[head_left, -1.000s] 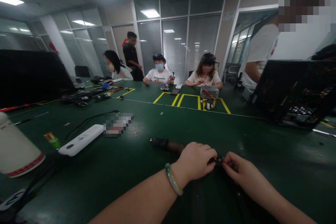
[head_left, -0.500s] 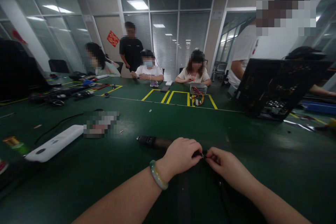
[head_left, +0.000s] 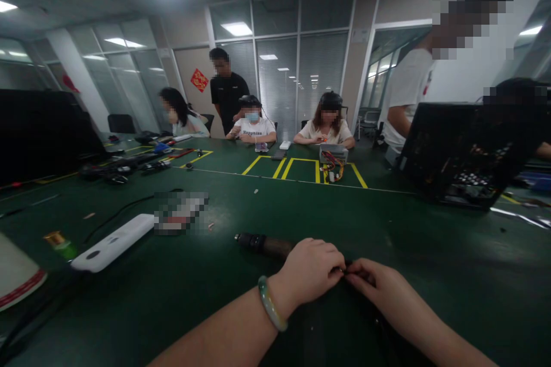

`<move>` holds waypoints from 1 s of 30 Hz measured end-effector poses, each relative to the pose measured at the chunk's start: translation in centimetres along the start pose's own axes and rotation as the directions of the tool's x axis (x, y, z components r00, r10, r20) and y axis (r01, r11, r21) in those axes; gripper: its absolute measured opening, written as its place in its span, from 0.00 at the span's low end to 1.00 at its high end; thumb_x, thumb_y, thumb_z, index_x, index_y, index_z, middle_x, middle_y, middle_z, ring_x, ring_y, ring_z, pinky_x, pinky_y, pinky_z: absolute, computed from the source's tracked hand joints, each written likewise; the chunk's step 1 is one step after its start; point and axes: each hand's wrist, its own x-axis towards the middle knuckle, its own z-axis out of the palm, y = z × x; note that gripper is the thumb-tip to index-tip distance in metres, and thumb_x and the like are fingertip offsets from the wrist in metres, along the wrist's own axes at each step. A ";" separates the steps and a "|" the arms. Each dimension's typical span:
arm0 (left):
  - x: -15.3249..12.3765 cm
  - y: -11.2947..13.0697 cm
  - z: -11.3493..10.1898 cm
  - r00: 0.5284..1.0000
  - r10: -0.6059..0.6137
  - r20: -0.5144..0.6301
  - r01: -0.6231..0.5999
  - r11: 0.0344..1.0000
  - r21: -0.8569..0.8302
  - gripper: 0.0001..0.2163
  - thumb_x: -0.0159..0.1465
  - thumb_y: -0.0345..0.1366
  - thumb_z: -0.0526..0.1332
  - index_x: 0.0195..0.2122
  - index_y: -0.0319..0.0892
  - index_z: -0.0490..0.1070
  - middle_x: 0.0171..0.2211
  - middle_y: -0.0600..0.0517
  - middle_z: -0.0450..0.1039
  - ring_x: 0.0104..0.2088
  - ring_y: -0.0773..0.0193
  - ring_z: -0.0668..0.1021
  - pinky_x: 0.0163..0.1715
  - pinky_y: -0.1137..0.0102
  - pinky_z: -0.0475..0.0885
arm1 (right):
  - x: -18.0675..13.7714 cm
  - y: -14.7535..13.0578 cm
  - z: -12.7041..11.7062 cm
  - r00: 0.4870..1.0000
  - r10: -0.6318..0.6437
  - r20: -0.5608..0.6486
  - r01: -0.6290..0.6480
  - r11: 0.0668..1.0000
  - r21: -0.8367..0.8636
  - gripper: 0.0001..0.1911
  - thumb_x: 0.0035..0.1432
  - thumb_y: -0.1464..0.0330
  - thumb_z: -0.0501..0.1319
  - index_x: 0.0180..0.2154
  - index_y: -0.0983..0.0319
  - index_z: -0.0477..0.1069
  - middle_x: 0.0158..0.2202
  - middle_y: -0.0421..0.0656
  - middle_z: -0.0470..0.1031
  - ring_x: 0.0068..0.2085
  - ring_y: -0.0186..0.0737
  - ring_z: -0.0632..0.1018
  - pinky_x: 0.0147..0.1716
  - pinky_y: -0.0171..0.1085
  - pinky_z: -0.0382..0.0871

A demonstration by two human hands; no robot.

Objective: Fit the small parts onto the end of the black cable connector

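Note:
A dark cylindrical power screwdriver lies on the green table, its black collar and small metal tip pointing left. My left hand, with a jade-coloured bangle on the wrist, is closed around its right-hand end from above and covers that part. Just to the right, my right hand pinches the end of a thin dark cable between thumb and fingers. A small shiny bit shows between the fingertips of both hands, which almost touch. Part of the dark cable runs below my right hand, hard to see against the table.
On the left lie a white power strip, a blurred-out flat object, a small green bottle and a white cup-like container. An open black computer case stands right. Several people are around the table's far side.
The whole view has shifted, so the table and hands appear lower and further right. Both hands keep their closed grips at the screwdriver's end. The white container has come into view on the left.

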 end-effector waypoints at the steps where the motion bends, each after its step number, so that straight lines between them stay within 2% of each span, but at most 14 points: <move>1: 0.0 0.0 0.0 1.000 0.000 -0.001 0.000 1.000 0.005 0.03 0.64 0.37 0.62 0.37 0.45 0.72 0.37 0.56 0.74 0.40 0.63 0.75 0.40 0.67 0.65 | 0.1 0.2 0.1 1.000 0.011 0.003 -0.011 1.000 0.007 0.08 0.60 0.63 0.58 0.37 0.57 0.75 0.35 0.40 0.80 0.36 0.41 0.79 0.33 0.33 0.68; 11: 0.0 -0.4 0.3 1.000 0.005 0.016 -0.004 1.000 -0.029 0.05 0.64 0.39 0.61 0.39 0.46 0.72 0.38 0.56 0.74 0.39 0.64 0.75 0.42 0.68 0.67 | 0.7 1.2 0.7 0.999 0.008 -0.043 -0.009 1.000 -0.013 0.12 0.62 0.61 0.55 0.35 0.58 0.74 0.31 0.39 0.79 0.33 0.40 0.78 0.29 0.32 0.65; 22: 0.2 0.0 0.0 0.996 -0.089 0.020 0.090 0.995 -0.046 0.07 0.61 0.39 0.65 0.38 0.46 0.71 0.35 0.57 0.74 0.37 0.63 0.75 0.40 0.67 0.67 | 0.6 1.1 0.6 0.999 -0.008 -0.051 0.009 1.000 0.007 0.11 0.62 0.61 0.56 0.35 0.58 0.74 0.30 0.38 0.77 0.31 0.39 0.77 0.28 0.32 0.65; 30: 0.2 0.2 -0.2 0.997 -0.058 0.043 0.060 0.997 -0.049 0.05 0.63 0.39 0.64 0.36 0.44 0.71 0.34 0.55 0.75 0.38 0.62 0.76 0.40 0.67 0.66 | 0.4 0.7 0.2 1.000 -0.008 -0.016 0.008 1.000 0.012 0.11 0.62 0.62 0.55 0.34 0.59 0.73 0.29 0.38 0.77 0.31 0.38 0.76 0.28 0.31 0.64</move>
